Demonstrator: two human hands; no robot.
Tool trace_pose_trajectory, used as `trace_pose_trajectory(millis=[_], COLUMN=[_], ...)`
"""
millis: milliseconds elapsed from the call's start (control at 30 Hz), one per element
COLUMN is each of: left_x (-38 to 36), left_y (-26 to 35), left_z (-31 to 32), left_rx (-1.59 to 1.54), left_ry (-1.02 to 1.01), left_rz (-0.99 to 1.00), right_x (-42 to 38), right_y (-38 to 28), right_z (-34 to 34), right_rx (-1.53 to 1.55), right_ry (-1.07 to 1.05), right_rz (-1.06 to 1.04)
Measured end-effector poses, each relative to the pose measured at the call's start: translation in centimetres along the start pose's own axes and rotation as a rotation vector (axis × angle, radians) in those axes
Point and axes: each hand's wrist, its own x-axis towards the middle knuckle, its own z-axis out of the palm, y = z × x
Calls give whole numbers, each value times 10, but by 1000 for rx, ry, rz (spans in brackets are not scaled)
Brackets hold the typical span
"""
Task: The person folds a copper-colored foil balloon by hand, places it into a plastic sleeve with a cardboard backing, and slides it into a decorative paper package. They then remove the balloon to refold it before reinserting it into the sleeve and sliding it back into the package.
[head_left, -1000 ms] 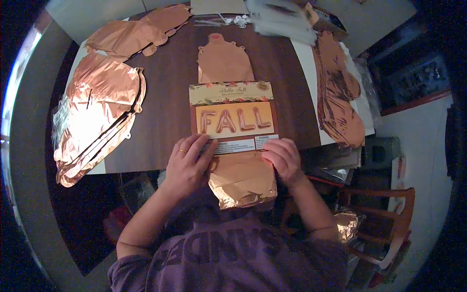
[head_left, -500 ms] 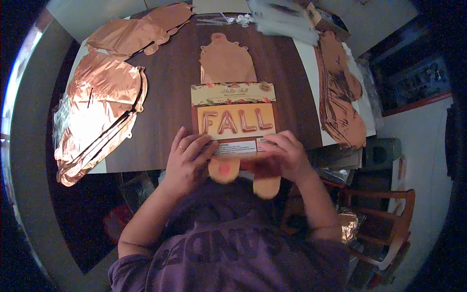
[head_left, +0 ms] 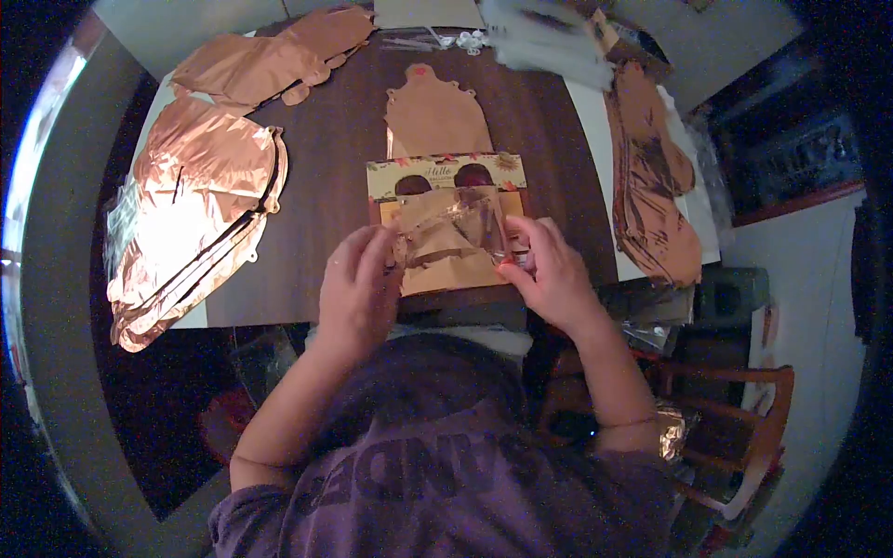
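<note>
A folded rose-gold foil balloon [head_left: 451, 232] lies over the lower part of a printed card packet [head_left: 377, 177] and covers most of its picture. My left hand [head_left: 358, 284] is at the foil's left edge, fingers bent; whether it grips the foil is unclear. On the other side, my right hand [head_left: 549, 274] pinches the foil's right edge between thumb and fingers. Beyond the packet, another flat foil piece [head_left: 435, 116] lies on the brown table.
Foil pieces [head_left: 209, 158] are stacked at the left, with more foil [head_left: 274, 60] at the back left. Another foil stack [head_left: 646, 177] lies at the right. Clear plastic [head_left: 544, 42] and small white items [head_left: 462, 40] are at the back. A wooden chair [head_left: 763, 437] stands at lower right.
The foil has come up from below the table edge onto the packet, hiding the FALL picture. Both hands have moved slightly up with it.
</note>
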Motion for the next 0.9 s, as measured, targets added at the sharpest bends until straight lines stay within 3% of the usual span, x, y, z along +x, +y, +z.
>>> trace_pose_trajectory(millis=[67,100,200,233,400,533,733,833,900], left_x=[2,0,2,5,3,6,9,7,9], left_y=[7,9,29,22,13,13,13,7,8], left_z=[0,0,22,27,31,31,25,27,25], left_rx=[290,320,205,294,425,456,447,379,401], left_ry=[80,-100,-427,-538,-557,-544,-593,-566,-597], left_rz=[423,551,612,556,557,592,603,629,638], right_x=[1,0,5,6,39,95,138,142,140], right_y=[1,2,4,5,24,62,63,68,59], right_z=[2,3,0,-2,-18,-26,-56,-66,-72], right_rx=[-16,-24,-35,-30,46,11,220,304,270], right_ry=[16,22,-18,-18,47,266,-331,-474,-582], right_rz=[-11,-13,-32,-28,99,-20,270,325,245])
